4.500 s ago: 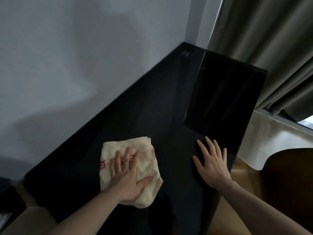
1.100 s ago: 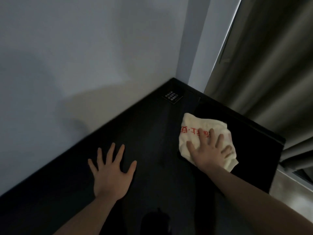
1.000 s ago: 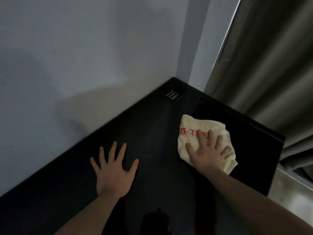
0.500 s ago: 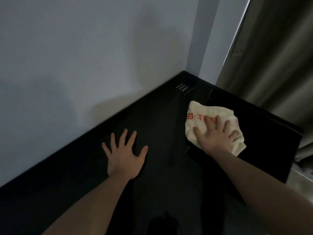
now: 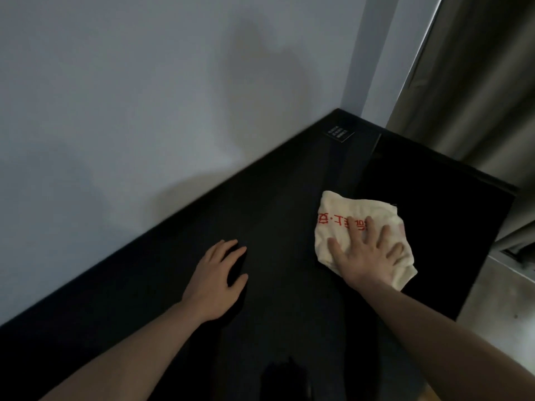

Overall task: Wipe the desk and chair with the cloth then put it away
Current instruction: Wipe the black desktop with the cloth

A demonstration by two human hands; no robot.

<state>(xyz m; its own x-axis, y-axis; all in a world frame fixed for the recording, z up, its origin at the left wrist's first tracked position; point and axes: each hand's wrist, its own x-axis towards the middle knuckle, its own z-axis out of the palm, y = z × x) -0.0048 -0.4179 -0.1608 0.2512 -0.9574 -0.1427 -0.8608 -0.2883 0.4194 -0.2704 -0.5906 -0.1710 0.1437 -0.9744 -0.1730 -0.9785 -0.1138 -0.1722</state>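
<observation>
A cream cloth (image 5: 341,227) with red printed characters lies on the black desk (image 5: 275,198), across the edge of a glossy black panel (image 5: 434,204) on the desk's right part. My right hand (image 5: 367,256) presses flat on the cloth, fingers spread over it. My left hand (image 5: 215,282) rests on the bare desk to the left, holding nothing, its fingers curled a little with the tips on the surface. The chair is out of view.
A grey wall (image 5: 144,96) runs along the desk's far edge to a corner. A small label (image 5: 339,134) sits near that corner. Dark curtains (image 5: 477,82) hang on the right, with pale floor (image 5: 498,299) below them.
The cloth passed from my left hand to my right and went to the desk's right part. In the last second it slid back toward me, and my left fingers curled in.
</observation>
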